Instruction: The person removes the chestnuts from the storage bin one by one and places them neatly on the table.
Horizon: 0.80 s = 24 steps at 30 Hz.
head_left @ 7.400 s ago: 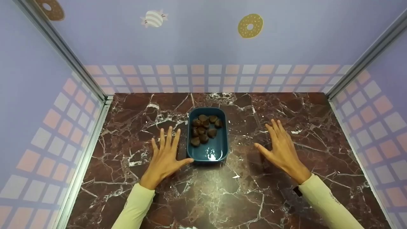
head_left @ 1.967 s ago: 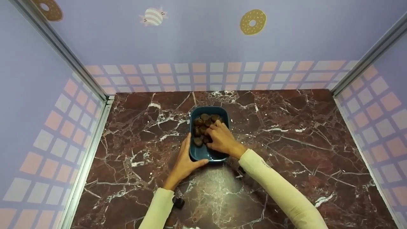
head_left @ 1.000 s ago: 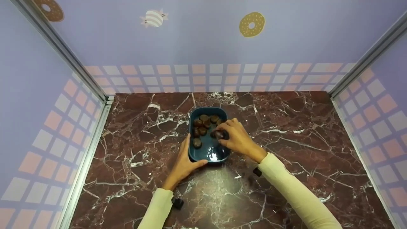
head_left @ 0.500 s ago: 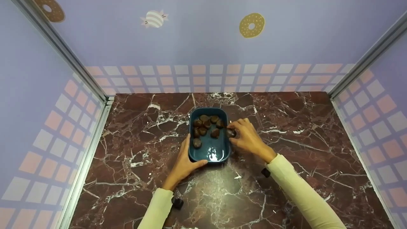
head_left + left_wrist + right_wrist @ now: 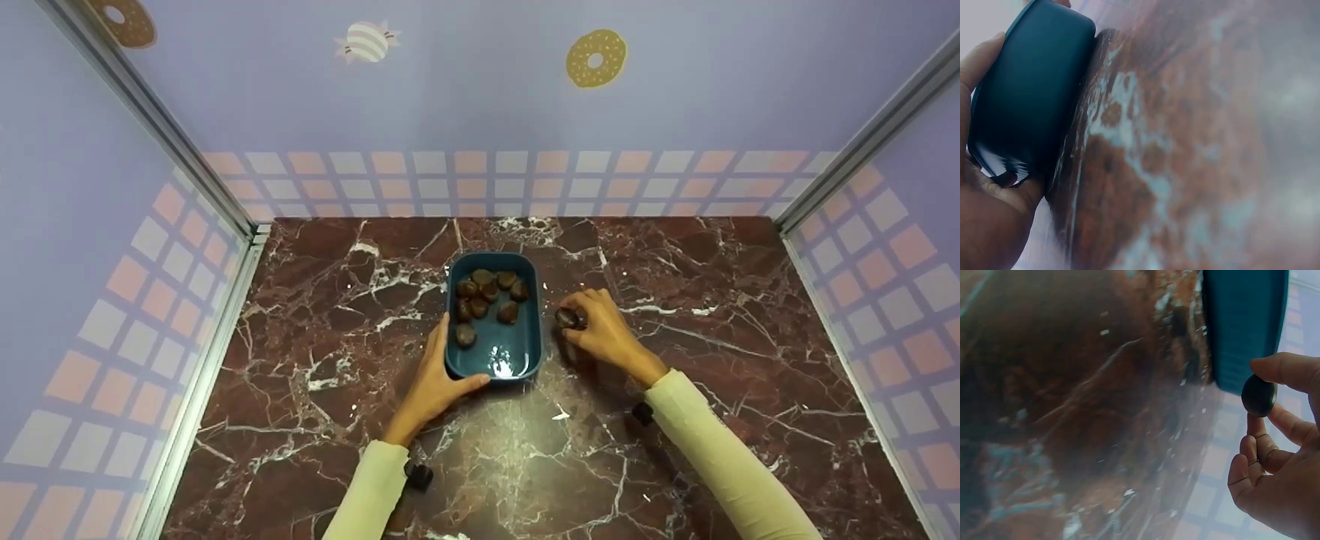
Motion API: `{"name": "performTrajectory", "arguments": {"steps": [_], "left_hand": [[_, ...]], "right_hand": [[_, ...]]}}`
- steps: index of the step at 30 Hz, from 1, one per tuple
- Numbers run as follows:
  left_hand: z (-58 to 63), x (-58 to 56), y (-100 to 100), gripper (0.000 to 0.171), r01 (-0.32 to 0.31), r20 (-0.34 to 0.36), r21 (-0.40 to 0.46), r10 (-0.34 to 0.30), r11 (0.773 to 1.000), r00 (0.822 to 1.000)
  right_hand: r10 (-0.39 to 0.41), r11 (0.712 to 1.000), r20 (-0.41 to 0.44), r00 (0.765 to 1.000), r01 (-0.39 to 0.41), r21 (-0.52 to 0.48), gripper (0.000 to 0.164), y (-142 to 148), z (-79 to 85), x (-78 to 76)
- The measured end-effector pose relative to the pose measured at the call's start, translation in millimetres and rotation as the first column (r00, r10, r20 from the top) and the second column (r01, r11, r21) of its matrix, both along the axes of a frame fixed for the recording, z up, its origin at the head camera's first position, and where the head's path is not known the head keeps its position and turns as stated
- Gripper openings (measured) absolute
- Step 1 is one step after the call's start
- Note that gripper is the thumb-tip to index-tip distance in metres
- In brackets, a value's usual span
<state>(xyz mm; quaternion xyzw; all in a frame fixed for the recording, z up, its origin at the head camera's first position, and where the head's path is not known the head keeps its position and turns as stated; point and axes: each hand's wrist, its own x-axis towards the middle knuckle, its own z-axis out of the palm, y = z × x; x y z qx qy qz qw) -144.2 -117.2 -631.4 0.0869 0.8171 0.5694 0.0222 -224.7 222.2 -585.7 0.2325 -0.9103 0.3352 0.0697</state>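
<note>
Several brown chestnuts (image 5: pixel 480 306) lie in a dark blue rectangular container (image 5: pixel 517 356), mostly toward its far and left side. My left hand (image 5: pixel 437 381) rests against the container's near left corner, fingers straight along the left wall and thumb along the front. The left wrist view shows a finger (image 5: pixel 981 62) of that hand on the wall at the rim. To the right of the container, my right hand (image 5: pixel 604 326) pinches one chestnut (image 5: pixel 1258 395) between thumb and fingertips. In the right wrist view this chestnut looks dark and rounded, overlapping the container's lower end.
Everything stands on a dark red marble-patterned table (image 5: pixel 360 480) with white veins. A lilac back wall (image 5: pixel 480 112) with pink and white squares closes off the far edge. Side walls with metal frame edges (image 5: pixel 206 382) bound the table left and right.
From resting apart, my left hand has come to the container and my right hand reached into it. My right hand has since carried one chestnut over the right wall, away from the container.
</note>
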Motion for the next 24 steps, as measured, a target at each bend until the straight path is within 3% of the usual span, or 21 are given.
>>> {"name": "performTrajectory", "arguments": {"steps": [7, 12, 17, 24], "left_hand": [[0.2, 0.1, -1, 0.135, 0.007, -0.001, 0.002, -0.007, 1.0, 1.0], [0.8, 0.8, -2, 0.135, 0.0, 0.002, 0.002, 0.0, 1.0, 1.0], [-0.2, 1.1, -2, 0.136, 0.002, 0.005, -0.004, -0.002, 1.0, 1.0], [-0.8, 0.8, -1, 0.137, 0.001, 0.014, -0.014, -0.001, 1.0, 1.0]], "right_hand": [[0.002, 0.996, -0.028, 1.0, -0.005, -0.084, 0.036, 16, -24.4, -6.9], [-0.009, 0.992, 0.006, 1.0, 0.01, -0.128, 0.035, 26, -39.6, -11.7], [-0.001, 0.989, 0.048, 0.999, 0.008, -0.149, 0.033, 26, -31.9, -7.6], [-0.062, 0.993, 0.159, 0.985, 0.077, -0.09, 0.034, 22, -21.1, -4.3]]}}
